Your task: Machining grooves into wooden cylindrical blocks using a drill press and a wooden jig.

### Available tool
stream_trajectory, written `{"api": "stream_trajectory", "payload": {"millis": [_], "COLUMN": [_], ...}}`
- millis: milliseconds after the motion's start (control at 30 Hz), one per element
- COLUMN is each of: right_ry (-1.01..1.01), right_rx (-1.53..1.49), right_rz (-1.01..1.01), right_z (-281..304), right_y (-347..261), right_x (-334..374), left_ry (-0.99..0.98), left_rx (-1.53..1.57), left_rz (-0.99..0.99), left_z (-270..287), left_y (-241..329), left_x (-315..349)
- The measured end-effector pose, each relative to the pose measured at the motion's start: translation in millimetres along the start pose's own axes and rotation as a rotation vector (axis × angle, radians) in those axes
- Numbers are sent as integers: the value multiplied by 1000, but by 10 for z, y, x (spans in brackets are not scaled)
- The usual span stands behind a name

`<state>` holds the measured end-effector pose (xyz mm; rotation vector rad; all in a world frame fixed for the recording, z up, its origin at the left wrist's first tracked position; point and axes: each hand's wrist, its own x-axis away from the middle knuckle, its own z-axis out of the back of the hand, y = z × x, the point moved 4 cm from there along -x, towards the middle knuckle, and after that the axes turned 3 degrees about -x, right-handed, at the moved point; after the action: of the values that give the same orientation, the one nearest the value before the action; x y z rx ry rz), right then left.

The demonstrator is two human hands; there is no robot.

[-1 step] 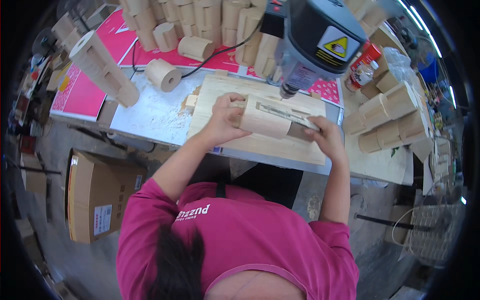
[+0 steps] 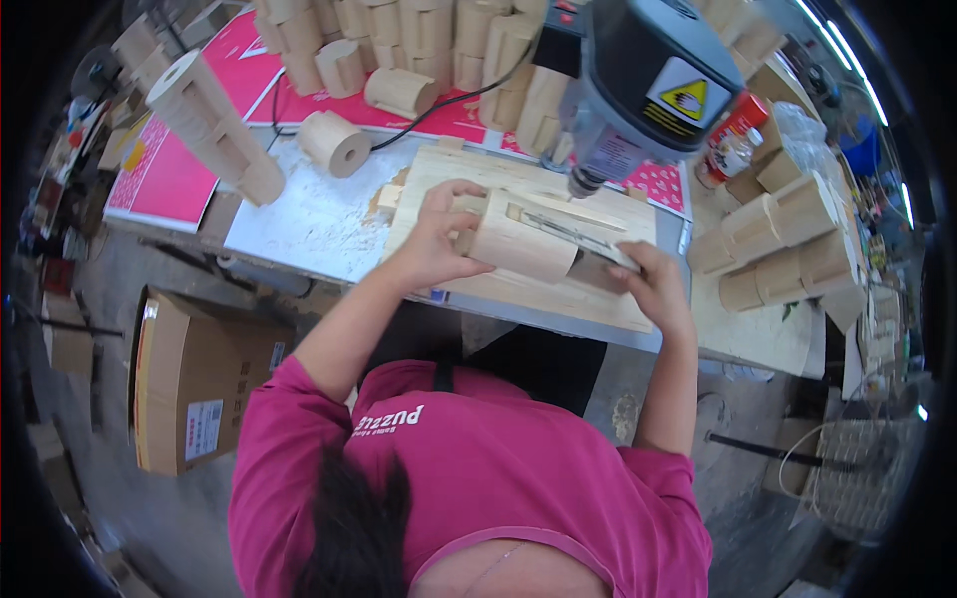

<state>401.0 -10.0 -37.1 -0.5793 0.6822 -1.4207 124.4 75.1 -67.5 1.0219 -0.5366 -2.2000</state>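
Note:
Above a pale wooden board (image 2: 469, 164) on the bench I hold a wooden cylinder (image 2: 523, 247) on its side. It has a long slot along its upper face. My left hand (image 2: 439, 237) is closed round its left end, thumb below and fingers above. A long, thin greyish strip (image 2: 573, 230) lies along the slot and reaches past the cylinder's right end. My right hand (image 2: 656, 284) pinches the strip's right end. Whether it is a measuring tool I cannot make out. Just behind the cylinder, the chuck (image 2: 585, 181) of a drill press (image 2: 623, 75) points down.
Stacked slotted wooden cylinders (image 2: 424, 40) stand at the back. A tall stack (image 2: 214, 130) leans at the left, near a loose cylinder (image 2: 334, 145). More stacked cylinders (image 2: 783, 224) lie right. A black cable (image 2: 434, 108) crosses the bench. A cardboard box (image 2: 214, 374) stands on the floor.
The view has shifted slightly. The strip sits a little differently at the slot, its right end still in my right hand. My left hand keeps its grip on the cylinder.

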Motion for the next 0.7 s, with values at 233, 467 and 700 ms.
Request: {"api": "stream_trajectory", "payload": {"millis": [233, 467, 700], "right_ry": [-195, -359, -418], "right_rx": [-562, -602, -506], "right_rz": [-216, -285, -241], "right_z": [-565, -1114, -1156], "right_y": [-165, -110, -77], "right_x": [221, -27, -63], "left_ry": [-54, 213, 589], "left_rx": [586, 672, 402], "left_rz": [427, 937, 682], "left_z": [1554, 2124, 2960], "left_y": [-168, -284, 48], "left_x": [350, 735, 438]}}
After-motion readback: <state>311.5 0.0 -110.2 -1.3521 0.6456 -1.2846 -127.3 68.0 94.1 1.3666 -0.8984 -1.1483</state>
